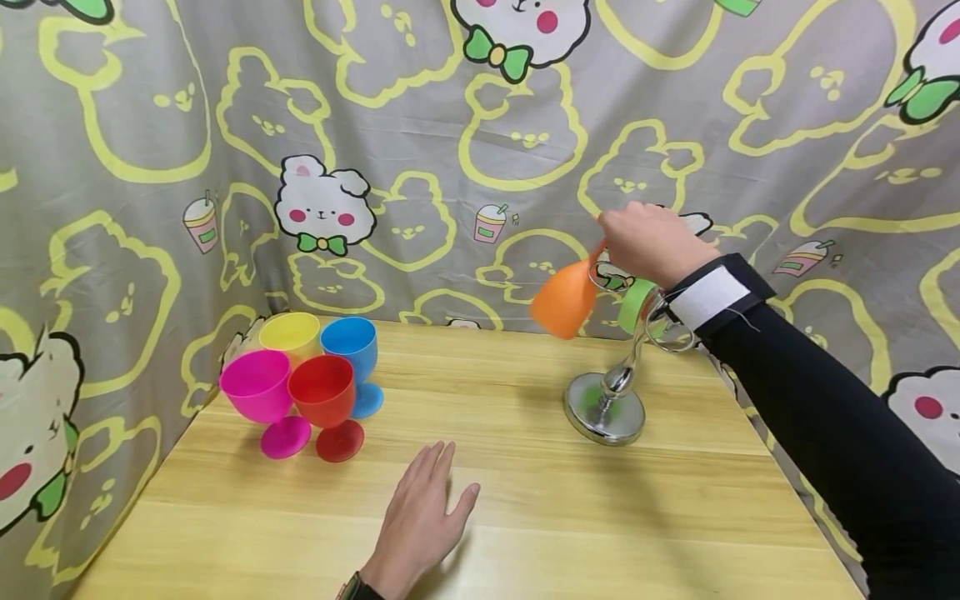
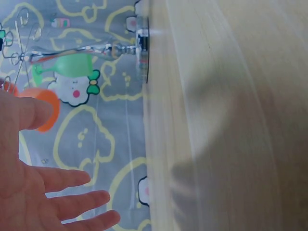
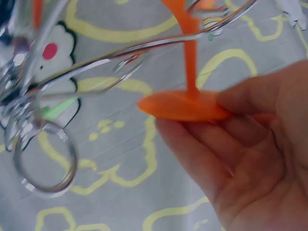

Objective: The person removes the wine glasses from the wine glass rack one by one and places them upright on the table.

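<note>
An orange plastic goblet [image 1: 564, 302] hangs bowl-down, tilted, at a wire ring of the chrome goblet rack [image 1: 619, 379]. My right hand [image 1: 651, 242] pinches its round foot [image 3: 180, 107] between thumb and fingers, above the rack's arm. The stem crosses the wire in the right wrist view; whether it sits fully inside the ring I cannot tell. A green goblet [image 1: 634, 307] hangs upside down on the rack, partly hidden behind it. Low over the front of the table, my left hand [image 1: 423, 508] is spread with straight fingers and holds nothing.
Upright at the table's left stand a magenta goblet [image 1: 257, 387], a red goblet [image 1: 322, 392], a blue goblet [image 1: 352, 346] and a yellow goblet [image 1: 291, 333], close together. A patterned grey curtain [image 1: 420, 125] encloses the wooden table [image 1: 480, 467] at the back and sides.
</note>
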The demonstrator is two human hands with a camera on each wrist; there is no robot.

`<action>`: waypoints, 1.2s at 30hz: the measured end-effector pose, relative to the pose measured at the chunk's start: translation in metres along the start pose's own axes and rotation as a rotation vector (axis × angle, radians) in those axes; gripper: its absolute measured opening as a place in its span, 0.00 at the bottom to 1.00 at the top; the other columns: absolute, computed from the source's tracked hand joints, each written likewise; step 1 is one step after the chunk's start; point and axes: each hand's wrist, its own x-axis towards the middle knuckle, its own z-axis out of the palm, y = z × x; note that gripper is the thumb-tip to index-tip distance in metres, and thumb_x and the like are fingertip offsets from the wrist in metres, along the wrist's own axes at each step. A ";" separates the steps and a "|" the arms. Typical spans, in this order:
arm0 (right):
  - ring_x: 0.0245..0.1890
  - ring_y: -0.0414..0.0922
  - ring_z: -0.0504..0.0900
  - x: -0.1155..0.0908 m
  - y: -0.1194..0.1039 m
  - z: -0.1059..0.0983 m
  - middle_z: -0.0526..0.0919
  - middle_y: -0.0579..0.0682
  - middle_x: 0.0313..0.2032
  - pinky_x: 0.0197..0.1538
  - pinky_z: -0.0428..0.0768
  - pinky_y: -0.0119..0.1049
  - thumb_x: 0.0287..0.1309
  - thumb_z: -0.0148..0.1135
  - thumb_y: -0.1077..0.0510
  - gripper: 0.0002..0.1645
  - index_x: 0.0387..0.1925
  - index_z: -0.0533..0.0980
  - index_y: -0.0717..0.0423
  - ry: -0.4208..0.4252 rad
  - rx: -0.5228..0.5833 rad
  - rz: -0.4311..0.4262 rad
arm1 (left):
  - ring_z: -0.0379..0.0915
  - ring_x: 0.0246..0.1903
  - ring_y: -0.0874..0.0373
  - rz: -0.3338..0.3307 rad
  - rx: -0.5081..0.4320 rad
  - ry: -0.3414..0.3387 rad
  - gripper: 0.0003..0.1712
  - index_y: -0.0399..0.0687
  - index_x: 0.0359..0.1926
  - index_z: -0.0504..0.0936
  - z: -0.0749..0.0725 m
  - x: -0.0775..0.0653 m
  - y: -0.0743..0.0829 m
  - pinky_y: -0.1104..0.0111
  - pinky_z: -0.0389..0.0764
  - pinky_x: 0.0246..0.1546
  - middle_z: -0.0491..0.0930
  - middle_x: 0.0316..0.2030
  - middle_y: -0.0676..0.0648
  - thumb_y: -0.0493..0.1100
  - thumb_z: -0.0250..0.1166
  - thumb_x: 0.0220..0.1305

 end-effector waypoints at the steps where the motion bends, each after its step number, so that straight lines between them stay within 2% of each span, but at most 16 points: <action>1: 0.20 0.53 0.73 0.000 -0.004 -0.001 0.72 0.55 0.21 0.23 0.75 0.48 0.67 0.53 0.72 0.08 0.40 0.79 0.68 0.022 0.011 0.005 | 0.61 0.75 0.36 0.001 0.002 0.002 0.42 0.36 0.77 0.69 0.000 0.000 0.000 0.40 0.64 0.74 0.68 0.74 0.34 0.62 0.60 0.78; 4: 0.15 0.51 0.71 -0.004 -0.017 -0.004 0.71 0.55 0.19 0.18 0.72 0.45 0.67 0.48 0.72 0.15 0.48 0.79 0.70 0.108 0.057 0.000 | 0.61 0.75 0.36 0.001 0.006 0.004 0.41 0.36 0.77 0.69 0.000 0.000 0.000 0.41 0.64 0.74 0.68 0.74 0.34 0.61 0.60 0.77; 9: 0.10 0.47 0.66 -0.021 -0.047 -0.007 0.70 0.52 0.17 0.15 0.68 0.39 0.73 0.49 0.71 0.21 0.61 0.78 0.70 0.241 0.178 -0.052 | 0.61 0.75 0.36 0.011 0.008 0.005 0.41 0.35 0.77 0.69 0.000 0.001 -0.001 0.40 0.65 0.73 0.68 0.74 0.34 0.60 0.60 0.78; 11: 0.10 0.45 0.65 -0.030 -0.061 -0.007 0.71 0.52 0.19 0.15 0.67 0.38 0.75 0.50 0.70 0.20 0.63 0.78 0.69 0.267 0.225 -0.060 | 0.61 0.75 0.36 0.021 0.005 0.010 0.40 0.34 0.77 0.69 -0.001 0.002 -0.002 0.40 0.65 0.73 0.68 0.74 0.33 0.59 0.60 0.78; 14: 0.11 0.43 0.65 -0.043 -0.080 -0.001 0.75 0.52 0.22 0.16 0.67 0.37 0.74 0.51 0.69 0.18 0.59 0.79 0.67 0.309 0.293 -0.072 | 0.62 0.74 0.35 0.038 -0.025 0.022 0.39 0.34 0.76 0.69 -0.002 0.004 -0.002 0.39 0.67 0.72 0.68 0.74 0.32 0.58 0.60 0.79; 18: 0.12 0.39 0.64 -0.060 -0.097 0.017 0.76 0.51 0.22 0.16 0.65 0.34 0.74 0.54 0.69 0.16 0.58 0.81 0.66 0.370 0.422 -0.092 | 0.62 0.74 0.36 0.041 -0.113 0.032 0.38 0.35 0.76 0.70 -0.005 0.005 -0.002 0.39 0.69 0.70 0.68 0.74 0.34 0.59 0.59 0.80; 20: 0.12 0.38 0.66 -0.067 -0.103 0.030 0.82 0.52 0.25 0.15 0.66 0.33 0.75 0.56 0.68 0.17 0.60 0.81 0.66 0.380 0.513 -0.080 | 0.62 0.75 0.37 0.034 -0.165 0.038 0.38 0.37 0.77 0.70 -0.007 0.006 -0.002 0.39 0.69 0.71 0.68 0.75 0.35 0.58 0.59 0.80; 22: 0.12 0.39 0.68 -0.075 -0.108 0.044 0.87 0.55 0.29 0.15 0.66 0.31 0.75 0.58 0.68 0.18 0.61 0.80 0.66 0.379 0.608 -0.044 | 0.62 0.75 0.39 0.036 -0.205 0.055 0.36 0.38 0.77 0.70 -0.008 0.007 -0.002 0.40 0.69 0.70 0.68 0.75 0.36 0.56 0.61 0.80; 23: 0.14 0.40 0.74 -0.078 -0.110 0.051 0.89 0.57 0.33 0.16 0.69 0.30 0.74 0.58 0.68 0.18 0.61 0.80 0.67 0.378 0.661 -0.019 | 0.63 0.75 0.39 0.046 -0.222 0.069 0.36 0.38 0.77 0.70 -0.009 0.009 -0.002 0.40 0.69 0.71 0.69 0.75 0.37 0.55 0.62 0.79; 25: 0.21 0.44 0.84 -0.084 -0.113 0.068 0.91 0.61 0.41 0.21 0.77 0.28 0.73 0.60 0.69 0.18 0.61 0.81 0.67 0.360 0.776 0.049 | 0.65 0.74 0.40 0.069 -0.260 0.105 0.35 0.38 0.76 0.71 -0.011 0.011 -0.002 0.42 0.70 0.70 0.70 0.74 0.38 0.50 0.66 0.78; 28: 0.34 0.50 0.91 -0.092 -0.116 0.097 0.91 0.61 0.43 0.32 0.85 0.30 0.73 0.61 0.68 0.20 0.63 0.80 0.67 0.296 0.946 0.171 | 0.66 0.73 0.42 0.119 -0.307 0.155 0.35 0.40 0.77 0.71 -0.014 0.015 -0.002 0.43 0.71 0.70 0.71 0.74 0.41 0.45 0.69 0.75; 29: 0.40 0.52 0.92 -0.094 -0.117 0.107 0.90 0.62 0.45 0.38 0.87 0.31 0.74 0.60 0.68 0.20 0.64 0.79 0.67 0.264 1.022 0.213 | 0.66 0.73 0.43 0.136 -0.326 0.161 0.36 0.42 0.78 0.70 -0.014 0.017 -0.001 0.43 0.72 0.69 0.70 0.74 0.42 0.43 0.69 0.74; 31: 0.45 0.55 0.91 -0.100 -0.120 0.127 0.90 0.63 0.47 0.46 0.89 0.36 0.75 0.58 0.68 0.22 0.67 0.77 0.68 0.187 1.183 0.293 | 0.66 0.73 0.44 0.163 -0.365 0.163 0.37 0.46 0.79 0.69 -0.015 0.019 0.000 0.43 0.72 0.69 0.69 0.75 0.44 0.41 0.70 0.73; 33: 0.49 0.57 0.90 -0.106 -0.126 0.147 0.88 0.65 0.50 0.51 0.89 0.41 0.76 0.56 0.68 0.23 0.68 0.75 0.70 0.126 1.330 0.360 | 0.66 0.73 0.46 0.189 -0.395 0.158 0.39 0.50 0.80 0.68 -0.014 0.020 0.001 0.44 0.73 0.68 0.69 0.75 0.45 0.40 0.71 0.72; 36: 0.53 0.58 0.88 -0.113 -0.138 0.173 0.86 0.67 0.53 0.55 0.87 0.43 0.76 0.53 0.69 0.22 0.67 0.73 0.72 0.050 1.525 0.427 | 0.70 0.71 0.46 0.227 -0.420 0.175 0.38 0.49 0.78 0.70 -0.012 0.022 0.004 0.45 0.75 0.67 0.71 0.73 0.45 0.38 0.71 0.71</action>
